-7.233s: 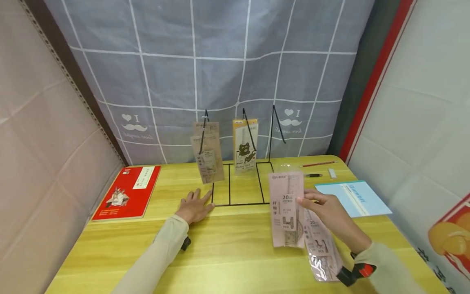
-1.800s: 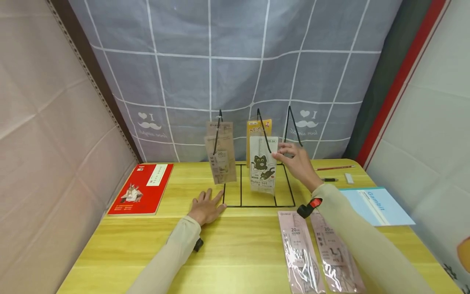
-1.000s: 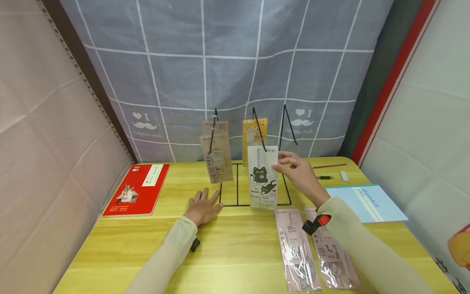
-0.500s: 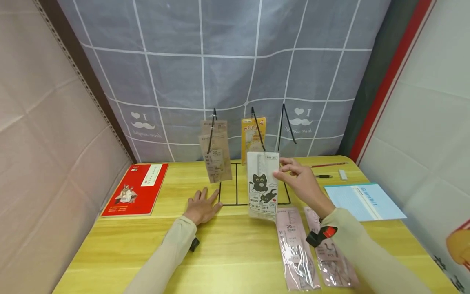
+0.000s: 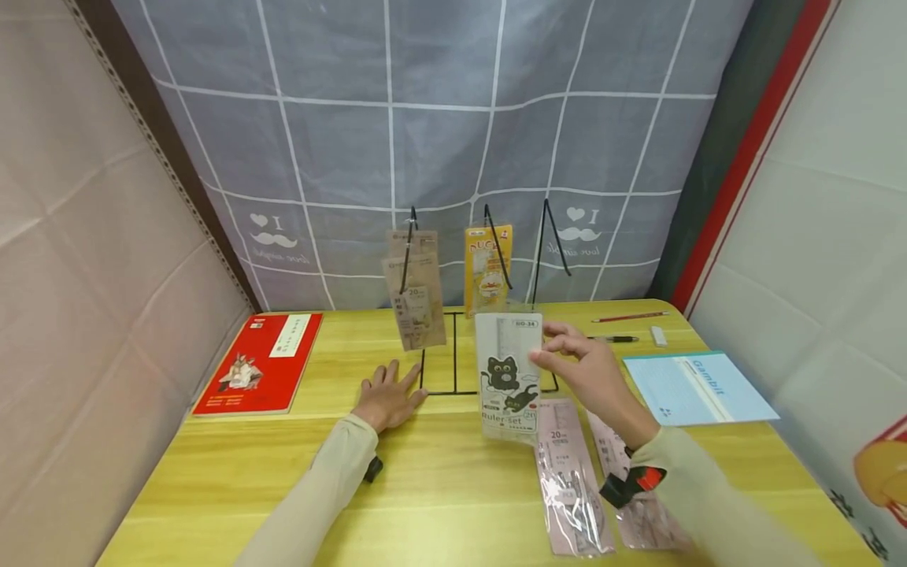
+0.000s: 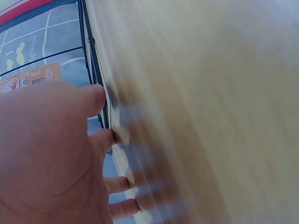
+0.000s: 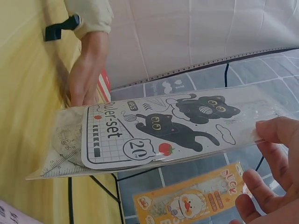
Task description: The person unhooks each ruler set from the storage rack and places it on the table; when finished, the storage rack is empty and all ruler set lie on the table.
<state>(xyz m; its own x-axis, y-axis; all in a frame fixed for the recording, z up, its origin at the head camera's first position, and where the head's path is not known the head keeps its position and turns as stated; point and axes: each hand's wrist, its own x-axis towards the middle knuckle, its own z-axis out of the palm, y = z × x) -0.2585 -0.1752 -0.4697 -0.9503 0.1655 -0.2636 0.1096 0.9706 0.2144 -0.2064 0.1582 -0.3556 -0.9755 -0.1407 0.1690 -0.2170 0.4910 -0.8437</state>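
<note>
Taking the black wire display stand [image 5: 489, 346] at the back middle of the table [image 5: 439, 488] as the landmark, and starting from the near edge: two pink ruler packs [image 5: 570, 480] lie flat on the table in front of the stand and a little to its right, side by side, partly covered by the right forearm.

Just in front of the stand, the right hand [image 5: 591, 374] holds the cat ruler set [image 5: 508, 376] upright in the air. Its grip is a pinch: the thumb and fingertips close on the pack's upper right edge, and the pack hangs clear of the table, its lower end over the top of the nearer pink pack. The right wrist view shows the same pack [image 7: 154, 128] with its black cats and the words "Ruler-set", pinched at one end by the fingers [image 7: 275, 135].

At the stand's left front corner, the left hand [image 5: 386, 394] lies flat on the table, palm down, fingers straight and spread, its grip open and holding nothing. The fingertips reach the stand's base wire; the blurred left wrist view shows the left hand [image 6: 51, 154] with its fingers beside that wire.

On the stand itself, brown ruler packs [image 5: 414, 291] hang from the left hook, and a yellow duck ruler pack [image 5: 487, 268] hangs from the middle hook.

Left of the stand a red notebook [image 5: 258, 362] lies flat. Right of it lies a light blue booklet [image 5: 697, 386], and beyond that, a black pen [image 5: 612, 339], an eraser [image 5: 659, 336] and a red pencil [image 5: 629, 316].

Behind the stand hangs a grey checked cloth [image 5: 425, 134].
</note>
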